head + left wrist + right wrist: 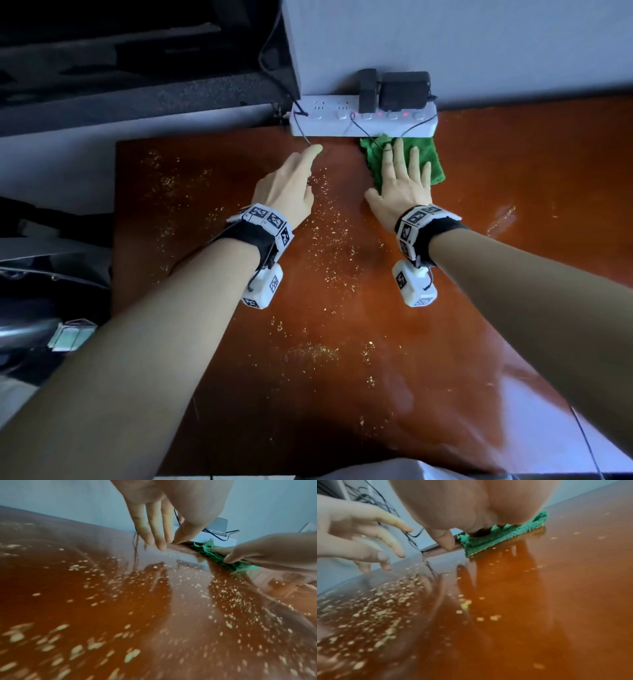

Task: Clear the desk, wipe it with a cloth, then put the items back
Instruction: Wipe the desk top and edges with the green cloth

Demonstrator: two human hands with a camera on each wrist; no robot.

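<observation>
The right hand (402, 186) lies flat, fingers spread, pressing a green cloth (423, 157) onto the reddish-brown desk (513, 205), right against the white power strip (329, 121) by the wall. The left hand (287, 185) reaches with loosely extended fingers toward a thin dark wire (301, 132) trailing from the strip; no grip on it is visible. Pale crumbs (329, 240) are scattered over the desk, mostly left of the cloth.

Desk (513, 205) is a glossy reddish-brown, speckled with pale yellow crumbs (329, 240). Cloth (435, 161) is bright green, power strip (363, 120) white with tiny red lights.
</observation>
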